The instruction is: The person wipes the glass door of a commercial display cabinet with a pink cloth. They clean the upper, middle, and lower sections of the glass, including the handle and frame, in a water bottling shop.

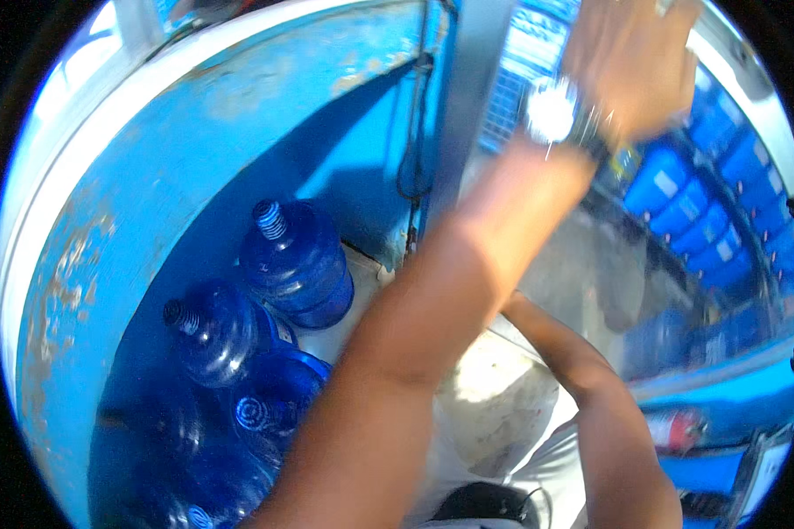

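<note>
My left arm reaches across to the upper right, with a shiny watch on its wrist. My left hand is smeared by motion in front of a glass panel, near a blue-and-white printed sheet. Whether its fingers grip anything is unclear. From the lower right comes my right forearm, which passes behind the left one, so that hand is hidden. To the left of my arms stand several large blue water jugs with ribbed necks, some in deep shadow.
A curved blue wall with peeling paint and a white rim bounds the left side. A dark cord hangs beside the metal frame. Beyond the glass are stacked blue jugs. A red cylindrical object lies at the lower right.
</note>
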{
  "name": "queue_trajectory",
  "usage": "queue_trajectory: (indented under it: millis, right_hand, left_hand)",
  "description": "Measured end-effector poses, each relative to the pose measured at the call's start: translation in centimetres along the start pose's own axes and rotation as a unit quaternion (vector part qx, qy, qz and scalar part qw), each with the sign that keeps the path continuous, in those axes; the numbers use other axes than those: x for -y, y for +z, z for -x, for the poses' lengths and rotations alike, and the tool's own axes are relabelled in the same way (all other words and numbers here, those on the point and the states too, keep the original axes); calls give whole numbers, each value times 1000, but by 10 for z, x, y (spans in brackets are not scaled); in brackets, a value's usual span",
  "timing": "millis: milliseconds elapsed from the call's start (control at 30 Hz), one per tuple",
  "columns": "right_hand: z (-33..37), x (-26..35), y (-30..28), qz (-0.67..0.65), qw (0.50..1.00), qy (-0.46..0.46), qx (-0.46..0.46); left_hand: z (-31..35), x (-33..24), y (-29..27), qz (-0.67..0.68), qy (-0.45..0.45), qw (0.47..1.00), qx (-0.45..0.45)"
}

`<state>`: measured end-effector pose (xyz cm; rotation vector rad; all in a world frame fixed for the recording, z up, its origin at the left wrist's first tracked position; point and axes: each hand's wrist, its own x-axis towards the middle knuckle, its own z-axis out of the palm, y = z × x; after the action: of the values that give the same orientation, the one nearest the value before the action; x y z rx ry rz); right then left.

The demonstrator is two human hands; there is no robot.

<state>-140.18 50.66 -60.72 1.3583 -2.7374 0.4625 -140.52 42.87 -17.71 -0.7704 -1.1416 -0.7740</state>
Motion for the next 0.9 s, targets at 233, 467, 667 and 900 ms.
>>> queue_trajectory:
  millis: [233, 467, 667, 900]
  right_hand:
    - [-34, 46, -262, 385, 804, -94, -442]
    - [-89, 27, -138, 354, 877, -63, -319]
    - [-45, -17, 78, 268, 961, -63, 37]
    - [-17, -42, 156, 317, 932, -163, 71]
  left_hand:
    - [345, -94, -140, -35, -663, 746, -49]
    - [457, -188, -102, 135, -895, 422, 49]
    - [398, -179, -136, 88, -876, 409, -240]
    - [342, -179, -150, 96, -893, 388, -207]
